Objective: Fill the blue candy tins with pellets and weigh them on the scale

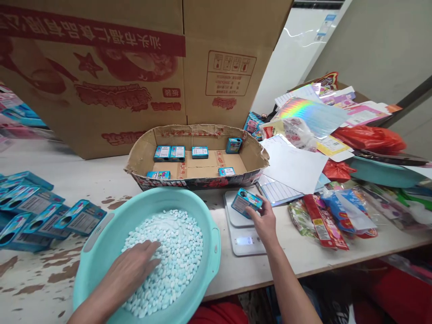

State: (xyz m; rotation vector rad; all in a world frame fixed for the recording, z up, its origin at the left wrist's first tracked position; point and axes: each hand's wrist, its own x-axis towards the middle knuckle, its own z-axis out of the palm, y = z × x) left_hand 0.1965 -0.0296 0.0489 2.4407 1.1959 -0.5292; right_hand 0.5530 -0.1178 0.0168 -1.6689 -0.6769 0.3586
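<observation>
Towering behind the white, worn worktop, a brown cardboard carton printed in red blocks the back. A round turquoise plastic basin sits close in front, presumably for easy reach. Behind it, a low-walled cardboard tray hems in a flat white digital scale, and loose white papers crowd its right. The right hand grips a small blue printed box over the scale, probably clear of it, since the display shows 0. Similar boxes cluster left. The left hand, palm down in the basin, bends its fingers over white and pale-blue pellets; whether it grasps any, I cannot tell.
</observation>
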